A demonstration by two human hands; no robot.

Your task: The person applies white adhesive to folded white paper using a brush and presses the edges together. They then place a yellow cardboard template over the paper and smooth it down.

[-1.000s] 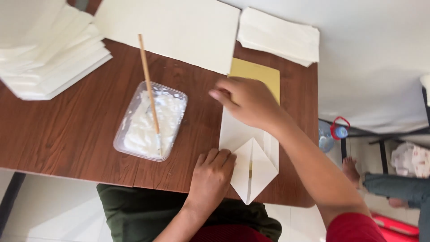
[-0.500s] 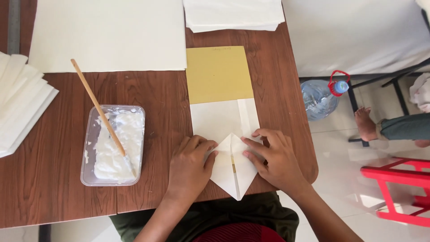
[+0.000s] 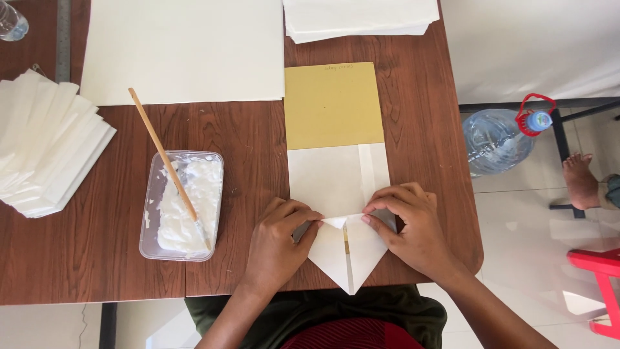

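Observation:
A white folded paper piece (image 3: 337, 187) lies on the brown wooden table (image 3: 245, 142), its near end folded into a point that overhangs the table's front edge. A mustard-yellow card (image 3: 332, 106) sticks out from under its far end. My left hand (image 3: 279, 249) presses the left flap of the pointed fold, fingertips at the fold's centre. My right hand (image 3: 410, 226) presses the right flap, fingers bent onto the paper. Both hands rest on the paper and pinch its folded edges at the middle.
A clear plastic tub of white paste (image 3: 183, 205) with a wooden stick (image 3: 165, 158) in it stands left of my hands. Stacks of white paper lie at the left (image 3: 45, 148) and far right (image 3: 361, 18); a large white sheet (image 3: 184, 48) lies behind. A water bottle (image 3: 500, 139) stands on the floor.
My right hand came down from the paper's far end to the pointed fold. Both hands now press the flaps together at the centre; the view has shifted.

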